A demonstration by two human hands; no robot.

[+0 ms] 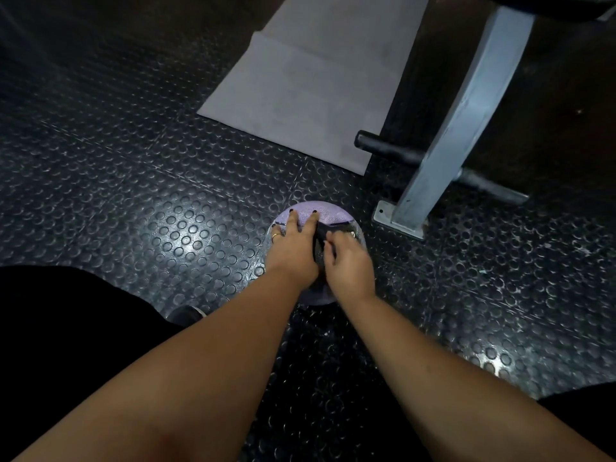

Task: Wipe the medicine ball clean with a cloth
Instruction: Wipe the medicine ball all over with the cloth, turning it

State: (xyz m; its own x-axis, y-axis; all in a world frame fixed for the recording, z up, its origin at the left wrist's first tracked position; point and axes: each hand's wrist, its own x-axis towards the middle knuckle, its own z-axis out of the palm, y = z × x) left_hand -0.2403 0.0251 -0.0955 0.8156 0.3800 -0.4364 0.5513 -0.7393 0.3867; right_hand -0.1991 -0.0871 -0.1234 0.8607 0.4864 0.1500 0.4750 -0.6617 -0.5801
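While the purple ball (320, 210) sits on the studded rubber floor (133, 195) in front of the person, the left hand (293, 251) lies spread over its top, fingers straight and pressing down. The right hand (350, 265), close against the left, is curled round a dark cloth (321, 241) held on the ball's right side; its folds are hard to make out in the dim light. A grey mat (310, 88) lies beyond, and a metal post (456, 121) stands near the ball's right.
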